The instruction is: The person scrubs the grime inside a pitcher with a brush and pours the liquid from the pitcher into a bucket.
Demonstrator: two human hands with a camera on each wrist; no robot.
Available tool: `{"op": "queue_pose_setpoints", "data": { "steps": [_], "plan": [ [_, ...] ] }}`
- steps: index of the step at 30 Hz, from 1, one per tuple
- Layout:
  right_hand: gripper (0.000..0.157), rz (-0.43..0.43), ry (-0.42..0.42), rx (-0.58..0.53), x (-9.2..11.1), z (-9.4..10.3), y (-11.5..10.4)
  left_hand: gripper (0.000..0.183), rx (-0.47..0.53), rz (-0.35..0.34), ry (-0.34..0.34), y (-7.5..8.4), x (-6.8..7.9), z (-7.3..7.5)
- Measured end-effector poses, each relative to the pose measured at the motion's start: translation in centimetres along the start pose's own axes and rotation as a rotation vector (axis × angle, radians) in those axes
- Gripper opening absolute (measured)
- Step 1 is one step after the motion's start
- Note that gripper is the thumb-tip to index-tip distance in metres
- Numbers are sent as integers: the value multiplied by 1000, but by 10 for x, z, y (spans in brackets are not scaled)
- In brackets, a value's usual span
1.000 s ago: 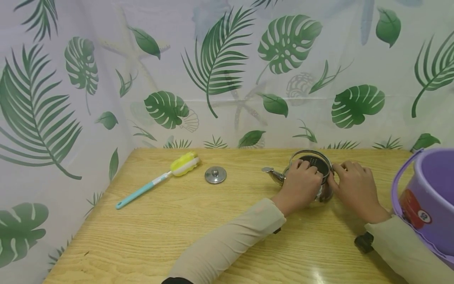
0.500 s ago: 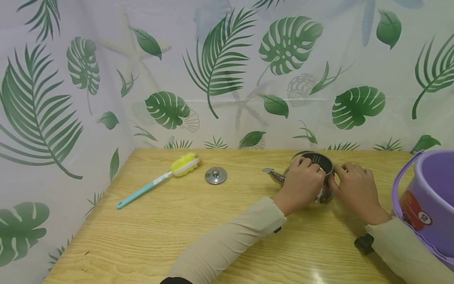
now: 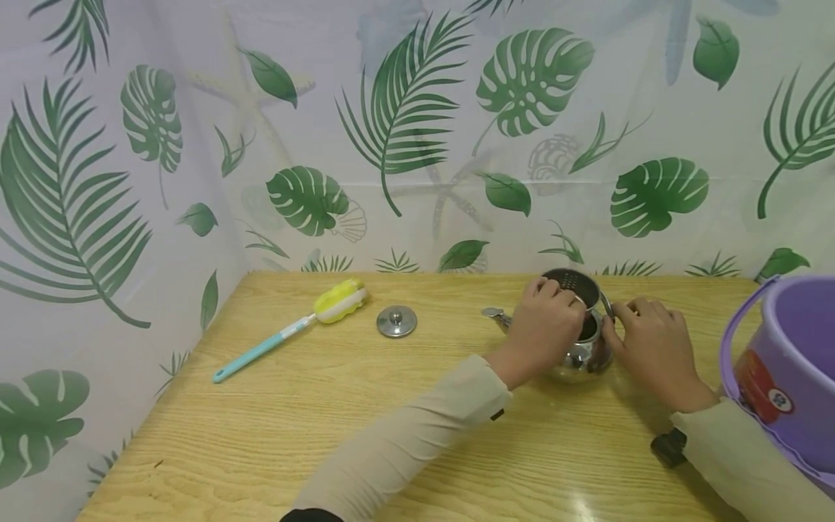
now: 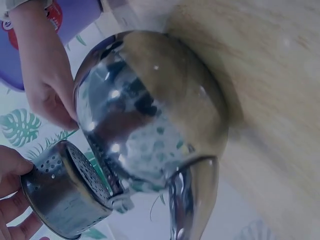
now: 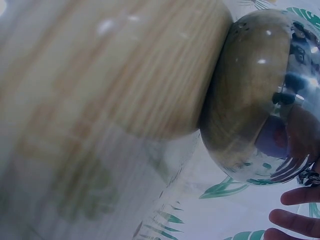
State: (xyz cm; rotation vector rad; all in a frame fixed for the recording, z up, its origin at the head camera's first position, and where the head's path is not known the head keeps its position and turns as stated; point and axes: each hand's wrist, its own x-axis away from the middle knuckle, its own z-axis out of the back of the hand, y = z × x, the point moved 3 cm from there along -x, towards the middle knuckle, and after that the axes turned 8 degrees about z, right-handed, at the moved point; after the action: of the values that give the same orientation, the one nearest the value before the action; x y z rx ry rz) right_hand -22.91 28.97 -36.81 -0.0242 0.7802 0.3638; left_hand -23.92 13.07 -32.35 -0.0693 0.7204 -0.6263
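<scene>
In the head view, my left hand grips the rim of a metal tea strainer basket with small holes, held raised and tilted above the teapot's opening. The left wrist view has the strainer outside the shiny round teapot, close to its mouth. The teapot sits on the table, spout to the left, partly hidden behind my left hand. My right hand pinches the teapot's handle at its right side. In the right wrist view, several right-hand fingers show beneath the teapot's body.
A round metal lid with a knob lies left of the teapot. Farther left is a bottle brush with a yellow sponge head and blue handle. A purple bucket stands at the right, beside my right forearm. A leaf-print sheet hangs behind the wooden table.
My left hand has moved slightly up and left, lifting the strainer out of the teapot and exposing its opening. My right hand stays in place at the handle.
</scene>
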Motion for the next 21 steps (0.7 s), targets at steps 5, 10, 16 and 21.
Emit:
{"op": "queue_pose_setpoints", "data": {
  "steps": [5, 10, 16, 21],
  "plan": [
    [19, 7, 19, -2, -1, 0, 0, 20, -8, 21, 69, -11, 1, 5],
    [19, 3, 29, -7, -1, -1, 0, 24, -2, 37, 94, -25, 1, 6],
    [19, -6, 25, -15, -1, -1, 0, 21, -24, 55, 132, -43, 1, 8],
    [20, -15, -1, -20, 0, -2, 1, 18, -16, 72, 104, -58, 3, 8]
  ]
}}
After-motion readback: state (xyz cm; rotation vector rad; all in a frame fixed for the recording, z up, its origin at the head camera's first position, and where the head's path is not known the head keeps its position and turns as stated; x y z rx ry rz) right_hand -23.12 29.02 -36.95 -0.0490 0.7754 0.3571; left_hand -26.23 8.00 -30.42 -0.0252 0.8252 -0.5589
